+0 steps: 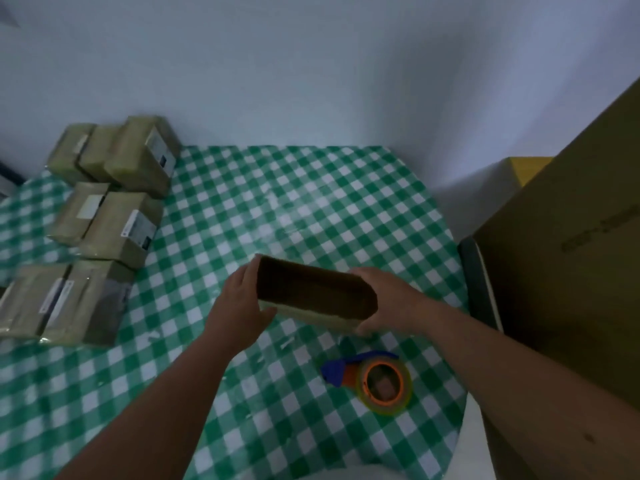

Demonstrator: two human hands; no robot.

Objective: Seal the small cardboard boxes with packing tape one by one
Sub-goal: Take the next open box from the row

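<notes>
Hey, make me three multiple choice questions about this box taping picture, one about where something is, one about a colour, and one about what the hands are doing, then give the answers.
1. Where does the tape dispenser lie?
A. On the stacked boxes
B. On the tablecloth, nearer the camera than the held box
C. Inside the large carton

2. What colour are the tablecloth's checks?
A. Red and white
B. Blue and yellow
C. Green and white

3. What is the state of the small cardboard box?
A. Held by both hands, one at each end
B. Lying untouched on the table
C. Held in one hand only

Answers:
1 B: the dispenser rests on the cloth under the right forearm, near the table edge.
2 C: the cloth shows green and white squares.
3 A: the left hand and right hand each keep a grip on an end.
</notes>
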